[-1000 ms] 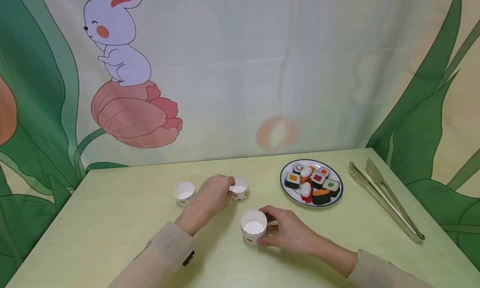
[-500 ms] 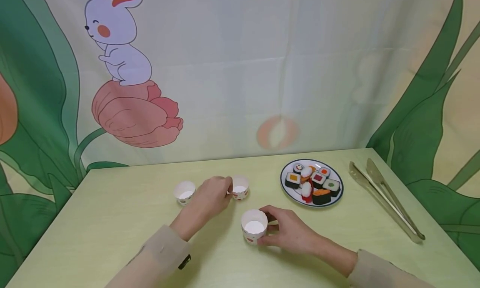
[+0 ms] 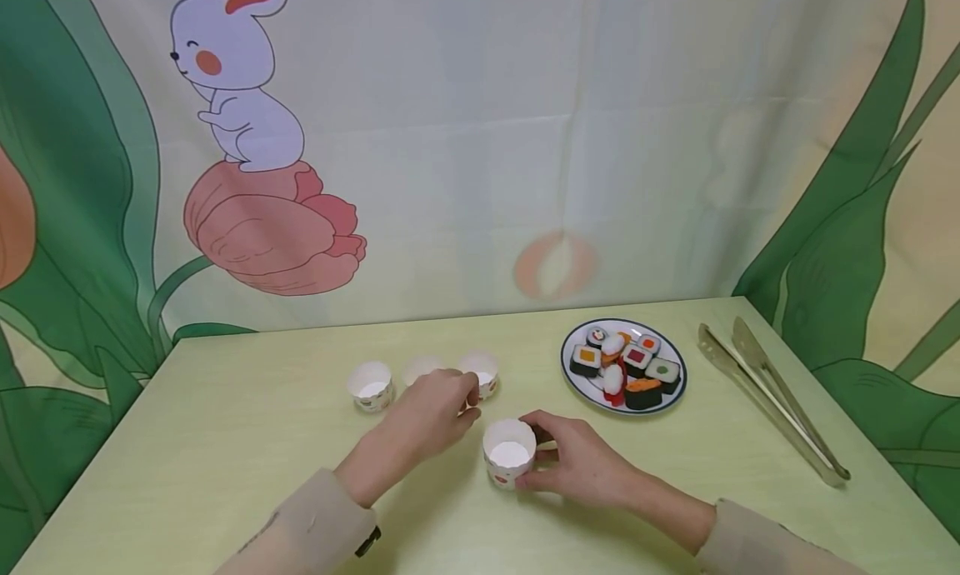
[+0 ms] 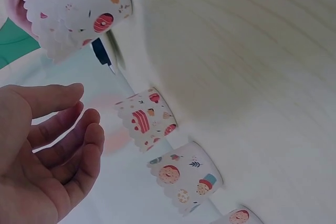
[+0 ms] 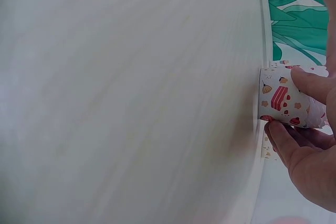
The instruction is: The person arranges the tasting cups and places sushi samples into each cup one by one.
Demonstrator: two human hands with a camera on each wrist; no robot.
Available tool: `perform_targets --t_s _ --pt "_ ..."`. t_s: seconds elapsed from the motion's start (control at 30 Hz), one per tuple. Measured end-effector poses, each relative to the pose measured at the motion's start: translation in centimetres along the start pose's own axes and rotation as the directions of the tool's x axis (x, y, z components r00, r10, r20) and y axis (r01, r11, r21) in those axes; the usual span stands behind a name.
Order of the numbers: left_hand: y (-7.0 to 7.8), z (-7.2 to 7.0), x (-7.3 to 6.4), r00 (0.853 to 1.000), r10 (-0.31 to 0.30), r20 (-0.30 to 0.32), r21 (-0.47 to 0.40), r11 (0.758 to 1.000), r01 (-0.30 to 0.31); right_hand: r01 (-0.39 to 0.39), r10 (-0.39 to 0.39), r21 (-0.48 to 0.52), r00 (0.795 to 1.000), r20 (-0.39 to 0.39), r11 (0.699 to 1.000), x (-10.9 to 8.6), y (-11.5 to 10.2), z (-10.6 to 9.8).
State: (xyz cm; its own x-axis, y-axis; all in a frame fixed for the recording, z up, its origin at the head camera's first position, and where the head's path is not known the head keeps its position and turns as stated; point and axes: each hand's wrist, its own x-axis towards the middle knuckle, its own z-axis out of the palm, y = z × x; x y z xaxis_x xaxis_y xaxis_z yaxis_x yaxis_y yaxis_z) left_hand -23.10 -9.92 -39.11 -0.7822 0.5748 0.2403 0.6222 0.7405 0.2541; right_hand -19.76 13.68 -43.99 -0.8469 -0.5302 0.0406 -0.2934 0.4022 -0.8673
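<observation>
My right hand (image 3: 577, 462) grips a white paper baking cup (image 3: 504, 477) from its right side, thumb and fingers around the wall; the right wrist view shows the cake pattern on this cup (image 5: 286, 98). My left hand (image 3: 427, 412) hovers just in front of a row of similar cups, loosely bent fingers apart from the thumb and nothing between them, as the left wrist view shows. In that row stand a left cup (image 3: 371, 387), a middle cup (image 3: 422, 367) partly hidden by the hand, and a right cup (image 3: 481, 367).
At the back right lies a blue-rimmed plate (image 3: 573, 382) with several toy sushi pieces (image 3: 637, 358). Metal tongs (image 3: 780, 408) lie along the right side of the pale green table (image 3: 187, 450). A printed cloth (image 3: 450, 183) hangs behind the table's back edge.
My left hand has let go of the right cup's rim and drawn slightly toward me, uncovering part of the middle cup. My right hand and its cup stay in place.
</observation>
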Motion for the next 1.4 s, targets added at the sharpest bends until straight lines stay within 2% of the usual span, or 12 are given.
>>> perform_targets --t_s 0.13,0.43,0.57,0.7,0.87,1.1,1.4 --pt "0.4 -0.1 -0.3 0.999 0.042 -0.029 0.014 0.999 -0.041 -0.003 0.003 -0.001 1.000 0.000 1.000 0.0 0.0 0.0" --pt "0.8 -0.6 -1.1 0.993 0.114 -0.024 -0.012 0.993 -0.115 -0.008 0.008 0.005 1.000 0.000 1.000 0.1 0.1 0.0" --pt "0.9 -0.7 -1.5 0.987 0.150 -0.064 -0.044 0.987 -0.153 -0.002 0.002 0.010 1.000 -0.002 1.000 0.0 0.1 -0.1" --pt "1.0 -0.8 -2.0 0.983 0.158 -0.093 -0.074 0.984 -0.165 -0.005 0.005 0.006 1.000 -0.002 1.000 0.0 0.2 -0.2" --pt "1.2 -1.1 -2.4 0.982 0.175 -0.076 -0.095 0.979 -0.181 -0.005 0.005 -0.003 1.000 -0.001 1.000 -0.1 0.2 -0.2" --pt "1.4 -1.0 -2.7 0.966 0.249 -0.074 -0.131 0.957 -0.257 0.002 -0.002 -0.002 1.000 -0.004 1.000 -0.2 0.3 -0.3" --pt "1.6 -1.4 -3.0 0.958 0.286 -0.006 -0.204 0.938 -0.281 0.008 -0.009 -0.021 1.000 -0.013 1.000 -0.3 0.4 -0.4"
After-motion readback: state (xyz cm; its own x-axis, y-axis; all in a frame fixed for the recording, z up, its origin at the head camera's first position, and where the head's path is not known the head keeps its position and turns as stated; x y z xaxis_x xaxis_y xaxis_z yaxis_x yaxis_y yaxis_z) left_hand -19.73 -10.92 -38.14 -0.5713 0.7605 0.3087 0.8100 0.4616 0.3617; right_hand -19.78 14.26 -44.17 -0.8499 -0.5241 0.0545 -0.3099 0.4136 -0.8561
